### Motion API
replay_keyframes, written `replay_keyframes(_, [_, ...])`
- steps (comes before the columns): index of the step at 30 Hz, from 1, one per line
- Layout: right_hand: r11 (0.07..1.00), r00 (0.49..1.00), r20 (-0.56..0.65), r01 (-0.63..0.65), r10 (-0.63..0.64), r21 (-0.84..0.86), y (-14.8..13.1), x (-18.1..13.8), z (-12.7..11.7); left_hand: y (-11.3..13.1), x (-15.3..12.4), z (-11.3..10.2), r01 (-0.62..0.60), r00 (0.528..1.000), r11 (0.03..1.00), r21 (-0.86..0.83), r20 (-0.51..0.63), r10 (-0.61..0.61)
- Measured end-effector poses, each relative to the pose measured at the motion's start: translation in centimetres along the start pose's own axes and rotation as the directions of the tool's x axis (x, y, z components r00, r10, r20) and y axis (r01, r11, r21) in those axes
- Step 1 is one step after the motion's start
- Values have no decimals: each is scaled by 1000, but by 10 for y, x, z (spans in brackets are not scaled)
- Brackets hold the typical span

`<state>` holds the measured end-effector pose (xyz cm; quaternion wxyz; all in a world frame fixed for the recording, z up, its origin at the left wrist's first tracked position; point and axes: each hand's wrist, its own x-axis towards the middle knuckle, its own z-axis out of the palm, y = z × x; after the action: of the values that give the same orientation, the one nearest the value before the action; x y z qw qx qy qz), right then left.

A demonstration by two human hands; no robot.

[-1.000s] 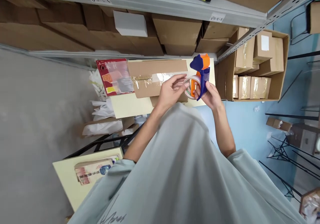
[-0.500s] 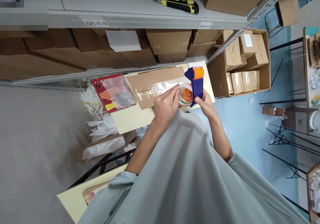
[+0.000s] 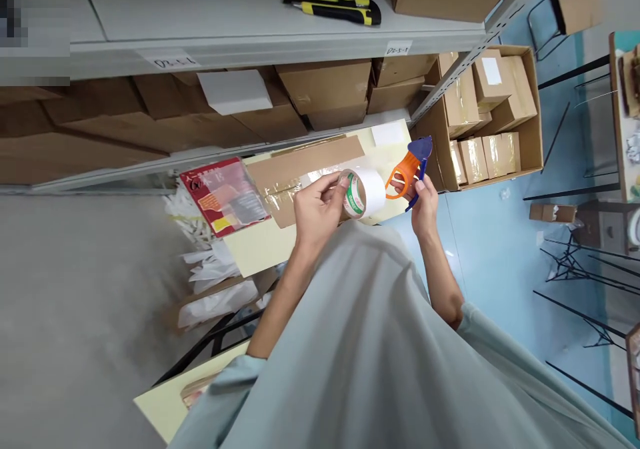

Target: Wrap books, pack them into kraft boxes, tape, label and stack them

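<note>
My left hand (image 3: 317, 209) pinches the near rim of a roll of tape (image 3: 373, 193), white outside with a green and red print inside its core. Closed around an orange and blue tape dispenser (image 3: 413, 167) is my right hand (image 3: 424, 205), just to the right of the roll. A small gap separates the roll from the orange ring of the dispenser. Both are held above a pale yellow board (image 3: 257, 245). Beneath the hands lies a flat brown cardboard box (image 3: 310, 159) with shiny clear tape across it. A red plastic-wrapped packet (image 3: 225, 195) rests left of the box.
Above the board, a grey metal shelf (image 3: 200, 25) carries yellow-black utility knives (image 3: 335, 7). Cardboard boxes (image 3: 325, 85) line the level below. A large open carton (image 3: 537, 115) filled with smaller boxes stands at right. White paper scraps (image 3: 215, 262) hang below the board's left side.
The tape roll has come off the dispenser and moved apart from it. The dispenser has shifted right and turned in my right hand, with its orange ring now exposed.
</note>
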<state>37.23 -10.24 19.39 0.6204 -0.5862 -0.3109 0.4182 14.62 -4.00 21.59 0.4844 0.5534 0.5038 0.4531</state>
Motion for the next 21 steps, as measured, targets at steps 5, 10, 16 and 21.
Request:
replay_keyframes(5, [994, 996, -64, -64, 70, 89, -3, 15, -31, -22, 13, 21, 160, 987, 981, -107, 13, -160])
replay_keyframes(10, [990, 995, 11, -104, 103, 93, -4, 27, -47, -20, 36, 40, 175, 983, 976, -129, -28, -180])
replay_keyframes(16, [988, 988, 100, -125, 116, 88, -7, 47, -55, -7, 55, 60, 157, 982, 975, -159, -75, -171])
replay_keyframes(21, [992, 980, 182, -101, 86, 73, -12, 61, -59, -2, 60, 68, 166, 975, 970, -180, -115, -188])
